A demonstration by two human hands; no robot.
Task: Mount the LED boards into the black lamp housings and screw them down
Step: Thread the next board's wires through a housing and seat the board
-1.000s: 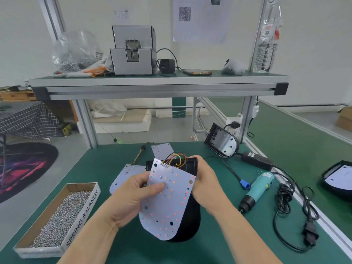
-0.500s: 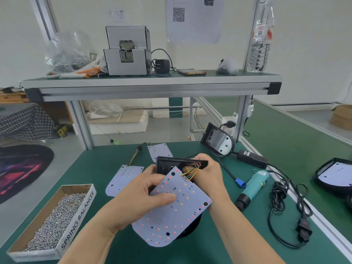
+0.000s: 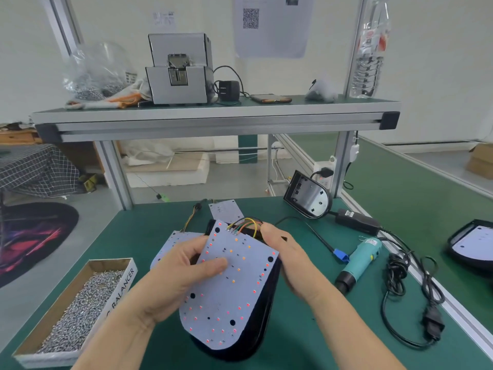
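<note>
Pinching LED board point(image 3: 232, 287) w/ our left hand point(image 3: 170, 279), we held it over black housing point(image 3: 264, 316) our right hand point(image 3: 290, 260) gripped, to seat it.

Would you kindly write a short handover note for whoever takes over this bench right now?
Left hand pinches the LED board, thumb on its face.
Right hand holds the black lamp housing underneath.
Board lies skewed over the housing, wired, not seated.
Box of screws front left; screwdriver on the table at right.
Done: no screws in yet.
Left: seat board, screw down.
</note>
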